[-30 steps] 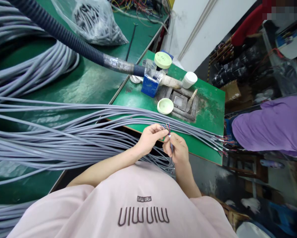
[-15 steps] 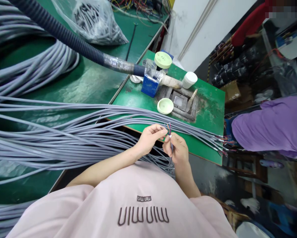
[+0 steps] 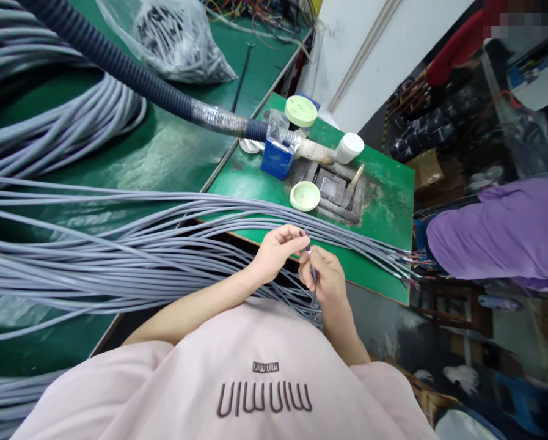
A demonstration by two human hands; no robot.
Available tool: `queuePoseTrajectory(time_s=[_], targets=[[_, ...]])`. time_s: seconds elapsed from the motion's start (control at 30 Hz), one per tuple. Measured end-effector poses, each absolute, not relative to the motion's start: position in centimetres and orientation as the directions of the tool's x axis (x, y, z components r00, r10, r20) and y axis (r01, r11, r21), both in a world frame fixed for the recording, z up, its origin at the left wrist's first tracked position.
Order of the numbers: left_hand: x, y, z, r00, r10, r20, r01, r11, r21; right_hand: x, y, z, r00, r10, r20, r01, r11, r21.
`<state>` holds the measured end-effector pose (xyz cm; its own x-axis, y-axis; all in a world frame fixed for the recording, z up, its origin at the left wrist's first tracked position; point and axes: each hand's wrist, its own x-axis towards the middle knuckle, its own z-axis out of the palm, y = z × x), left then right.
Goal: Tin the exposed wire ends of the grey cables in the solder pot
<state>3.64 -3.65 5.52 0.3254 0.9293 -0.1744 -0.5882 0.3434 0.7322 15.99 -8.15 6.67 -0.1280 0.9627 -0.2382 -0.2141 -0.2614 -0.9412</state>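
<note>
My right hand (image 3: 327, 272) is closed round a grey cable (image 3: 314, 278) just below its stripped end. Thin coloured wires (image 3: 306, 239) stick up out of that end, and my left hand (image 3: 286, 245) pinches them between thumb and fingertips. Part of the wires is hidden behind the left fingers. Just beyond my hands, a bundle of grey cables (image 3: 255, 208) runs across the green bench, its stripped ends (image 3: 411, 263) fanned out at the right edge. More grey cables (image 3: 164, 269) pass under and left of my left forearm.
A square solder pot (image 3: 332, 185) with a stick on it stands ahead, beside a pale green dish (image 3: 305, 196). A black hose (image 3: 164, 95) ends above it at a blue box (image 3: 276, 157). White jar (image 3: 349, 147) behind; a person in a purple top (image 3: 498, 238) at right.
The coloured wires, spread apart above the cable before, are now gathered in my left fingers. Both hands have shifted very slightly left.
</note>
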Motion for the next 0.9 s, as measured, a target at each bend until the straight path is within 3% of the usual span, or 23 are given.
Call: queuePoseTrajectory(time_s=[0.73,0.9], targets=[[3.6,-3.8,5.5,0.292,0.927,-0.234,-0.584,0.367,0.724,16.1,-8.3,6.2,-0.135,0.963,-0.234,-0.225,-0.260,-0.939],[3.5,-4.0,5.0,0.363,0.906,-0.218,-0.471,0.380,0.796,17.6,-9.0,6.6,-0.022,0.974,-0.225,-0.216,-0.224,-0.950]])
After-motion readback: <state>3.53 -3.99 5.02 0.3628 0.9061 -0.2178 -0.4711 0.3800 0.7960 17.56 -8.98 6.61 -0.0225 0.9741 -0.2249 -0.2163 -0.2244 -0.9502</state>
